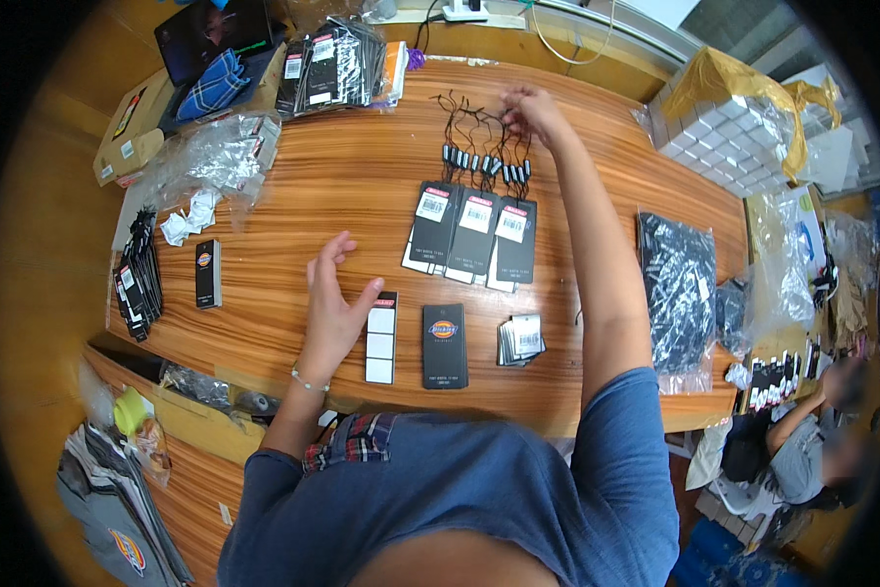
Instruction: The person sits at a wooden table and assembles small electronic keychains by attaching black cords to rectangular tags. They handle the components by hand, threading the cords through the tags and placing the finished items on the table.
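My right hand (531, 112) reaches to the far side of the table. Its fingers are pinched at the looped ends of the black hang tag strings (479, 115). Small black-and-white string locks (486, 166) hang in a row below them. Three rows of black hang tags (472, 230) with white barcode stickers overlap beneath. My left hand (336, 305) is open, fingers spread, and holds nothing. Beside its wrist lies a black card with white panels (381, 342). A stack of black tags with an oval logo (445, 344) and a small pile of stickers (521, 339) lie nearest me.
At the left are a bundle of black tags (138, 284), another tag stack (208, 274) and crumpled paper (190, 217). Bagged tags (332, 64) and a laptop (215, 44) stand far left. On the right are a plastic-wrapped black pack (677, 298), white boxes (724, 127) and another person (812, 450).
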`<move>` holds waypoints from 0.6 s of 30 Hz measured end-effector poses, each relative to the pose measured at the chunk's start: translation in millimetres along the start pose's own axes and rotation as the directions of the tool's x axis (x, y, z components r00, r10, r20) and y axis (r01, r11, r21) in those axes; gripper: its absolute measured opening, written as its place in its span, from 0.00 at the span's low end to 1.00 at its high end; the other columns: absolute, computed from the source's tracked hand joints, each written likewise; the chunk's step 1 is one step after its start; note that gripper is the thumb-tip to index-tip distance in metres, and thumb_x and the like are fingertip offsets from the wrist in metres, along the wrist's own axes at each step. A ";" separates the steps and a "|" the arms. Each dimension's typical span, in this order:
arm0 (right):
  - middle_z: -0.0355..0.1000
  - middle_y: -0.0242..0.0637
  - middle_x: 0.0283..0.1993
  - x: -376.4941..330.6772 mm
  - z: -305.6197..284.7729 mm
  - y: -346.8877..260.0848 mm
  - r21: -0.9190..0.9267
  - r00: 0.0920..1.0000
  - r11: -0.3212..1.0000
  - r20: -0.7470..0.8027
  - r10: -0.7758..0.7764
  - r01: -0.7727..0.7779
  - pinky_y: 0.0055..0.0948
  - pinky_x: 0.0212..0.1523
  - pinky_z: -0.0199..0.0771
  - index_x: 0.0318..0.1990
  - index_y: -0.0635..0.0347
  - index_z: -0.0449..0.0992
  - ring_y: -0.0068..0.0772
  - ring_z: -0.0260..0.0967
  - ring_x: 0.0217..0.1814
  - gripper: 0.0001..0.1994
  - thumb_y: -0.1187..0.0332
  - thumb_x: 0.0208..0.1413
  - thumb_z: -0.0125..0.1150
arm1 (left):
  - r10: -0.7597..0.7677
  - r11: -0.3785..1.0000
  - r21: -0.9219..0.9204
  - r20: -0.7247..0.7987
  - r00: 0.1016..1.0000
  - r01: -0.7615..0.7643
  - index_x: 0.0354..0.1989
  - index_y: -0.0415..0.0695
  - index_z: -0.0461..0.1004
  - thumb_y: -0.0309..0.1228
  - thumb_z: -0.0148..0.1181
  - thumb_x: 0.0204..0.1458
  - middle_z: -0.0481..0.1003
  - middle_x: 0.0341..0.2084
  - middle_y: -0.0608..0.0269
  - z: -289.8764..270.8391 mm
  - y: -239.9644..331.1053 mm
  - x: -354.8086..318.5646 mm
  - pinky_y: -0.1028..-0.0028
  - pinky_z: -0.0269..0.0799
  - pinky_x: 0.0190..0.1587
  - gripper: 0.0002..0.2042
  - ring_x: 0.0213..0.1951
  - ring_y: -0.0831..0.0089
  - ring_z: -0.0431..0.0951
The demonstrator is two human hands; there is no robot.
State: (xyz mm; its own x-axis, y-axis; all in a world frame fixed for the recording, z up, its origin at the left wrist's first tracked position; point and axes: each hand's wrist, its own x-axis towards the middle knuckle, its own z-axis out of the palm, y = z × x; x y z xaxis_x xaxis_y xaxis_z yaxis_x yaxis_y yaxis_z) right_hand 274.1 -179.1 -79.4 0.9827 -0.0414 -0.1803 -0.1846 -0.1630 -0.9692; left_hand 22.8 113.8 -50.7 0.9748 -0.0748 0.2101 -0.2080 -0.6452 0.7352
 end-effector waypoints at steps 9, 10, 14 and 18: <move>0.69 0.31 0.31 -218.4 -24.9 -15.0 -0.288 0.902 0.891 0.361 -0.238 0.351 0.22 0.32 0.65 0.43 0.60 0.72 0.20 0.64 0.31 0.13 0.71 0.48 0.58 | 0.246 0.899 0.219 0.463 0.851 -0.380 0.44 0.44 0.71 0.47 0.67 0.31 0.67 0.41 0.63 15.4 37.7 -19.3 0.64 0.52 0.51 0.30 0.46 0.63 0.60; 0.68 0.32 0.29 -242.9 -25.4 -8.1 -0.360 0.919 0.889 0.368 -0.142 0.281 0.24 0.32 0.65 0.41 0.61 0.73 0.22 0.64 0.30 0.12 0.70 0.47 0.59 | 0.255 0.887 0.245 0.447 0.858 -0.391 0.43 0.44 0.71 0.46 0.68 0.29 0.67 0.40 0.64 19.3 36.6 -21.2 0.65 0.53 0.49 0.31 0.46 0.64 0.61; 0.65 0.40 0.29 -305.0 -21.2 19.0 -0.533 0.938 0.786 0.300 -0.172 0.314 0.31 0.34 0.66 0.39 0.64 0.73 0.37 0.65 0.32 0.17 0.69 0.38 0.66 | 0.265 0.883 0.236 0.463 0.846 -0.406 0.39 0.43 0.72 0.42 0.69 0.26 0.67 0.39 0.65 24.3 33.9 -21.3 0.65 0.53 0.48 0.28 0.45 0.65 0.61; 0.64 0.39 0.32 -319.6 -17.3 33.2 -0.608 0.957 0.741 0.215 -0.195 0.287 0.32 0.40 0.65 0.40 0.65 0.72 0.40 0.64 0.37 0.20 0.71 0.35 0.68 | 0.327 0.869 0.228 0.400 0.856 -0.439 0.35 0.43 0.74 0.41 0.69 0.27 0.67 0.37 0.66 25.3 30.4 -21.6 0.65 0.53 0.47 0.24 0.45 0.65 0.61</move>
State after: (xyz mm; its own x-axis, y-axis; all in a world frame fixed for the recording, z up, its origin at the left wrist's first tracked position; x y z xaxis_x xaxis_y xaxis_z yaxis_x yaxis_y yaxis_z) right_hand -46.2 -188.4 -51.1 0.9788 0.2037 -0.0199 0.1387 -0.7316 -0.6675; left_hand -2.5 76.5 -49.1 0.7987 -0.5793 0.1630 -0.5902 -0.7012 0.4001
